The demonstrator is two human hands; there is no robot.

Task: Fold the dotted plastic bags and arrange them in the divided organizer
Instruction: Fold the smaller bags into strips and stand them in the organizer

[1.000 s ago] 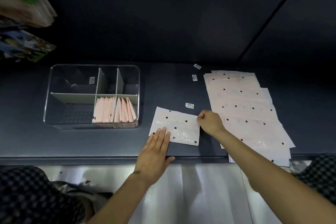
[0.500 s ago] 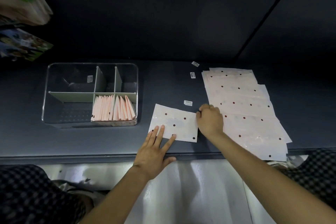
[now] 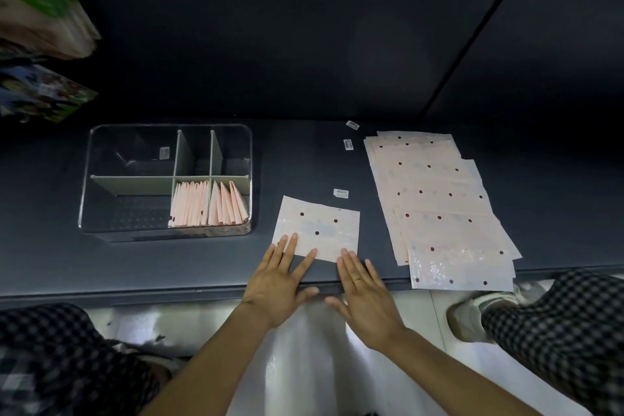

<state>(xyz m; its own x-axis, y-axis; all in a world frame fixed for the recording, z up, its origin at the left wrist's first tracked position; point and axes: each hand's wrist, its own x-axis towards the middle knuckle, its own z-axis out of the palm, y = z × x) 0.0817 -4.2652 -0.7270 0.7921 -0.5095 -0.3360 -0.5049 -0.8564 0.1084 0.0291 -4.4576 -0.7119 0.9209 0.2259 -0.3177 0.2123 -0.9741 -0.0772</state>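
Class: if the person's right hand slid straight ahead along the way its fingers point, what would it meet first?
The right hand points up and slightly left, fingertips at the near edge of the single dotted bag. It would likely slide onto that bag first, then perhaps the small label beyond.

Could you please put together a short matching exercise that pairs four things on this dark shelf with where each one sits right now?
Things:
1. single dotted bag
2. folded bags
3. stack of flat bags
4. left hand

Places:
A. spread at the right end of the shelf
B. standing in the organizer's near-right compartments
C. fingers flat on the single bag's near-left corner
D. lying flat between the organizer and the stack

Pairs: 1-D, 2-B, 3-A, 4-C
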